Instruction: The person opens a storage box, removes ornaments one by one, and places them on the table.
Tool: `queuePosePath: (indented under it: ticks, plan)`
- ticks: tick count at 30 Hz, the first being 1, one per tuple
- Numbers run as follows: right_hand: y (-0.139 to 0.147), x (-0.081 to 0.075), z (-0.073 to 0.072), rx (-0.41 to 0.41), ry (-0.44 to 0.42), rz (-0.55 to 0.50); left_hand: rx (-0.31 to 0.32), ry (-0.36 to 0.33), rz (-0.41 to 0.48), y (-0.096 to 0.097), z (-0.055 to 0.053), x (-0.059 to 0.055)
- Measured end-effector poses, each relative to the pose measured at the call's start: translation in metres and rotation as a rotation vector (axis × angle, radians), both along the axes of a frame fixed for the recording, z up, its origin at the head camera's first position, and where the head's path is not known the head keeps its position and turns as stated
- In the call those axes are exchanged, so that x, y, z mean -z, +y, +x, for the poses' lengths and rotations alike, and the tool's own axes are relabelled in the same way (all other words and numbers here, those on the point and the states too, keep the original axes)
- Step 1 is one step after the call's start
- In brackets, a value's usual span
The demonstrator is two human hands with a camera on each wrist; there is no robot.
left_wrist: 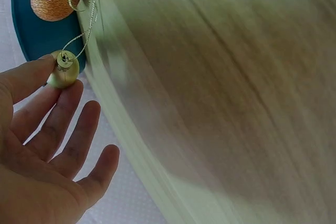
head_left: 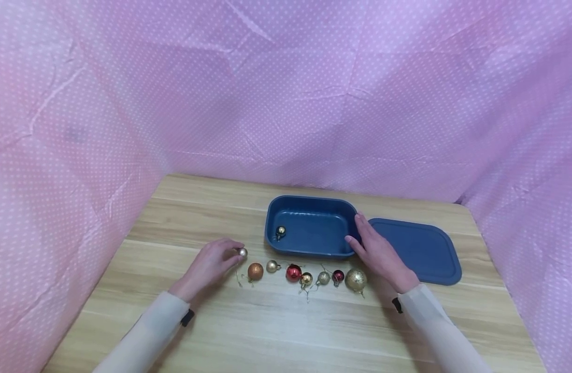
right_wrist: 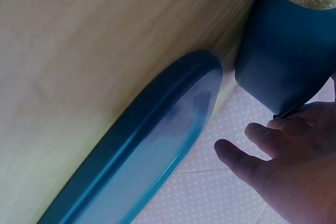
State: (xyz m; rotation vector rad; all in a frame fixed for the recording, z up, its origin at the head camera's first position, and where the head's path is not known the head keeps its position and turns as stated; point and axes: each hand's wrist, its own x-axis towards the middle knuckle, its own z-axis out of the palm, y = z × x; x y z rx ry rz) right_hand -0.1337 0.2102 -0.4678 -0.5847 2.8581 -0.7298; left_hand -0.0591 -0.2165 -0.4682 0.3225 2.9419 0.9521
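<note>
My left hand [head_left: 213, 261] pinches a small gold bauble [left_wrist: 64, 72] between thumb and fingertips, near the left end of a row of ornaments. Its string loop hangs from the cap, and the other fingers are spread. At the right end of the blue box [head_left: 314, 254], my right hand [head_left: 384, 254] holds the rim, thumb over the inside and fingers along the outer wall. Inside the box, a small shiny gold bauble [head_left: 281, 230] lies at the left. An orange glitter bauble [head_left: 255, 271] and a plain gold one [head_left: 272, 266] lie nearest the left hand.
Along the row lie red [head_left: 293, 273], shiny gold [head_left: 306, 279], silvery glitter [head_left: 324, 278], dark red [head_left: 338, 276] and large gold glitter [head_left: 356, 280] baubles. A blue lid [head_left: 418, 251] lies right of the box. Pink dotted cloth [head_left: 286, 103] surrounds the wooden table [head_left: 276, 331].
</note>
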Motion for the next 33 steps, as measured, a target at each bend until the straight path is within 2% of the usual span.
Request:
queuePosePath:
  ticks: [10, 26, 33]
  plan:
    - [0.0008, 0.0019, 0.0003, -0.002, 0.006, -0.003, 0.005, -0.067, -0.045, 0.0016, -0.0048, 0.0053]
    - [0.001, 0.0042, -0.0014, -0.002, 0.01, -0.003, -0.005, -0.065, -0.049, 0.0012, -0.0044, 0.0075]
    - [0.0008, 0.0039, -0.0014, 0.001, 0.004, -0.004, -0.033, -0.064, -0.039, -0.0003, -0.0023, 0.006]
